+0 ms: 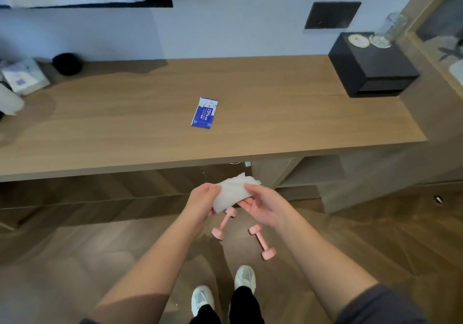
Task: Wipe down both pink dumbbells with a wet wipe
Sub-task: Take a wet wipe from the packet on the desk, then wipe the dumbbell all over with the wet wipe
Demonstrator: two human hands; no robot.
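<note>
Two pink dumbbells lie on the wooden floor below my hands. The left dumbbell (pixel 223 224) is partly hidden behind the wipe, and the right dumbbell (pixel 262 242) lies in full view. A white wet wipe (pixel 231 193) is stretched between both hands in the air in front of the desk. My left hand (pixel 201 203) pinches its left edge. My right hand (pixel 263 204) pinches its right edge with thumb on top. Neither hand touches a dumbbell.
A blue and white wipe sachet (pixel 204 112) lies on the wooden desk (pixel 275 123). A black box (pixel 370 68) with a glass (pixel 390 27) stands at the desk's right end, a dark round object (pixel 67 64) and papers (pixel 23 76) at the left. My feet in white shoes (pixel 244 278) stand near the dumbbells.
</note>
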